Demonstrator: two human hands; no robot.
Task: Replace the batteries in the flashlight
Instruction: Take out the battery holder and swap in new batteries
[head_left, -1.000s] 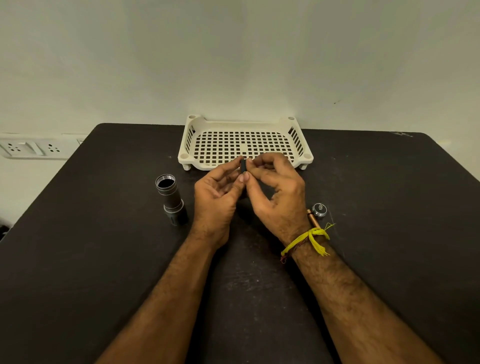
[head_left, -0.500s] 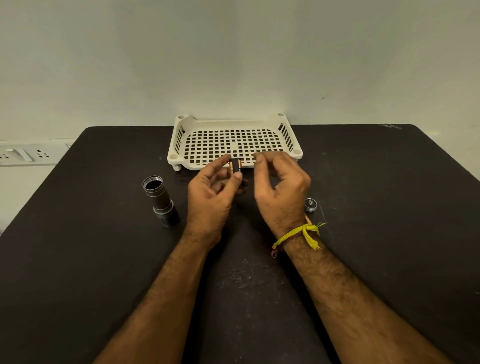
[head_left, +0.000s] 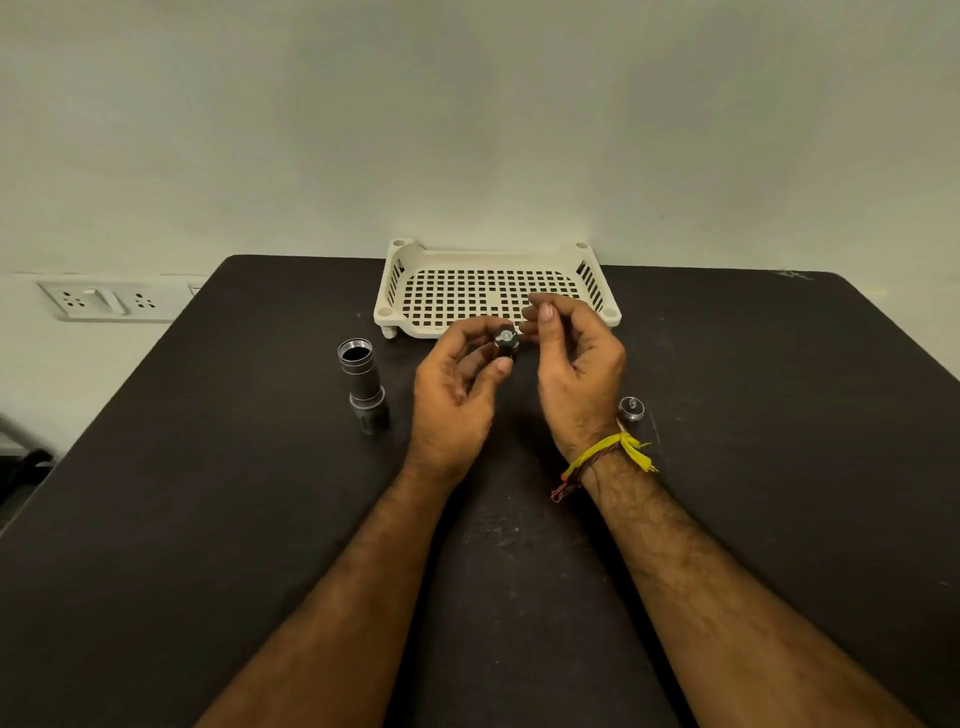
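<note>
My left hand (head_left: 457, 395) grips a small dark cylindrical battery holder (head_left: 506, 340) between thumb and fingers, its metal-capped end facing me. My right hand (head_left: 576, 364) is just to the right of it with loosely curled fingers; one fingertip is at the holder's right edge, and I see nothing pinched in that hand. The grey flashlight body (head_left: 361, 384) stands on the table to the left of my hands, its open threaded end up. The silver tail cap (head_left: 631, 409) with its spring lies by my right wrist.
A white perforated plastic tray (head_left: 493, 254) sits at the far edge of the black table (head_left: 208, 519), just beyond my hands, against the wall. A wall socket panel (head_left: 104, 301) is off the table's left side.
My right hand let go of the holder and drew slightly to the right. My left hand turned the holder so that its capped end faces me. The camera tilted up.
</note>
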